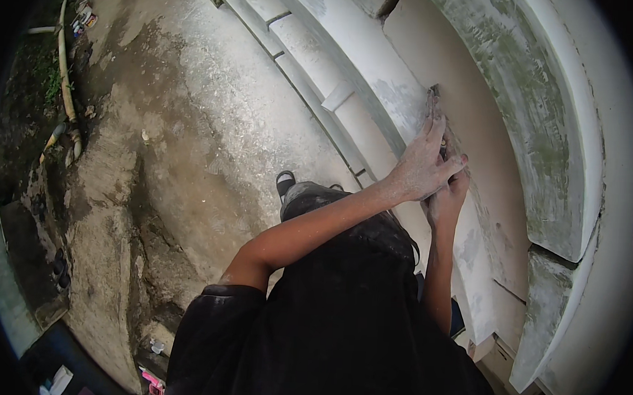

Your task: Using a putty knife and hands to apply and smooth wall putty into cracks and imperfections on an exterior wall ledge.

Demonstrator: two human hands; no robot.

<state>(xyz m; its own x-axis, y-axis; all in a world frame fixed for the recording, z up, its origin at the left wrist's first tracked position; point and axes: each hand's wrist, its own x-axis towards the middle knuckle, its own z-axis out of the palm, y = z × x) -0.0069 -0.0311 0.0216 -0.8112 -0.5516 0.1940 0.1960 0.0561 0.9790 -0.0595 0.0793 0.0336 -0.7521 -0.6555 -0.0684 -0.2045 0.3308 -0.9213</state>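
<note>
My left hand (420,162) reaches across my body, dusted with pale powder, its fingers closed along a narrow dark tool (433,93). The tip of this tool lies at the edge of a long white panel (380,68), beside a beige recessed strip (482,109). Just below and partly behind the left hand, my right hand (448,196) is closed around the tool's near part. Both hands touch each other. Fingers hide most of the tool, so its exact kind cannot be made out.
A curved grey-green streaked slab (542,131) runs along the right, against a pale wall (611,234). Lower white ledges (316,61) stand left of the panel. Wet, rough concrete ground (192,119) spreads left, with a bamboo pole (65,77) and a pink object (153,383).
</note>
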